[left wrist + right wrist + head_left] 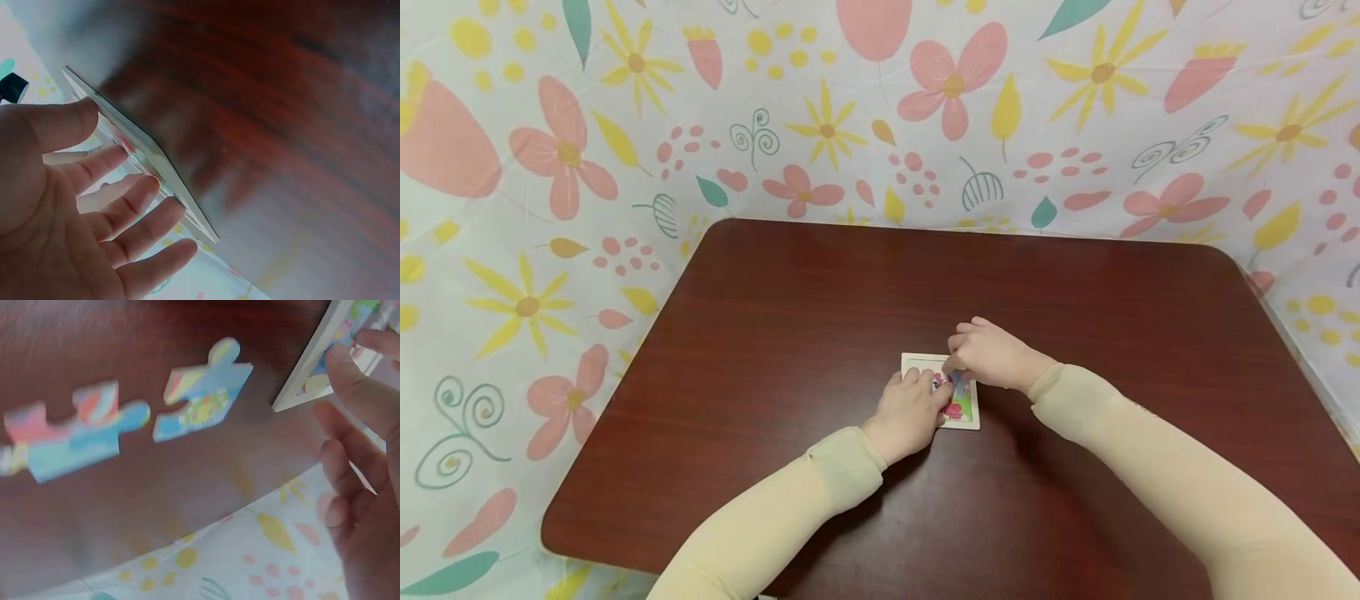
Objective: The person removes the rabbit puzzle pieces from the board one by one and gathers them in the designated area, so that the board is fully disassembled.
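Observation:
A small white-framed jigsaw puzzle (961,425) lies on the brown table, its picture showing pink, green and blue parts. My left hand (906,417) rests over its left side with fingers spread and fairly straight; in the left wrist view the fingertips touch the puzzle's face (148,147). My right hand (996,354) reaches over the upper right corner. Its leading fingertip touches a blue part inside the frame (304,372), while the other fingers curl loosely. Whether a piece is pinched there cannot be made out. Loose puzzle pieces (215,384) lie beside the frame in the right wrist view.
Farther left in the right wrist view, more blue and pink puzzle piece shapes (81,450) lie on the table. The dark wooden tabletop (790,300) meets a flower-printed cloth (865,125) at its back and left edges.

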`<state>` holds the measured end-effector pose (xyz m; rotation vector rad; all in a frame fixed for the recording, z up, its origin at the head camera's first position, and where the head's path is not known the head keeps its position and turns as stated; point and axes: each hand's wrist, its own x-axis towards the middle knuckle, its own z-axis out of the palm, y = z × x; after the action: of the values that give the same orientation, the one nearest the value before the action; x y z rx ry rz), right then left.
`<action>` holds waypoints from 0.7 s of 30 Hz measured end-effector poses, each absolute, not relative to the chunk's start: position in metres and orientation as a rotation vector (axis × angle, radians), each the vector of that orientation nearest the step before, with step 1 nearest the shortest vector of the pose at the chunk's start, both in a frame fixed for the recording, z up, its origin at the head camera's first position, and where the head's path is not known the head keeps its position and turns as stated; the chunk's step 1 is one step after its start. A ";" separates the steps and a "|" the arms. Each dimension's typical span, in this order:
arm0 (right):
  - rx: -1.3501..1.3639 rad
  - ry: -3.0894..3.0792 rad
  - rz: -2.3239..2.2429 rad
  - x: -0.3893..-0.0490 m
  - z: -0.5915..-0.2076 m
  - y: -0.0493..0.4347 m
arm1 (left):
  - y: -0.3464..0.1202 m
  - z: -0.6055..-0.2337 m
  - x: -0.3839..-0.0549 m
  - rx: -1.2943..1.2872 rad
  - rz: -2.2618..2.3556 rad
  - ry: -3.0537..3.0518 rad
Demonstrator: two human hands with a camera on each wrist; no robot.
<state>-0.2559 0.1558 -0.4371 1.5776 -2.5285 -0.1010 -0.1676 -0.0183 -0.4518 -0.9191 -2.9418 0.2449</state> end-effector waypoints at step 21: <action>1.617 -2.628 -0.252 -0.260 -0.427 0.141 | -0.020 -0.454 -0.169 -0.927 0.210 -2.937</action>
<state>-0.2596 0.1411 -0.4268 1.6169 -2.6279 -0.2518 -0.1691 -0.0197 -0.4537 -0.9272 -2.9368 0.2099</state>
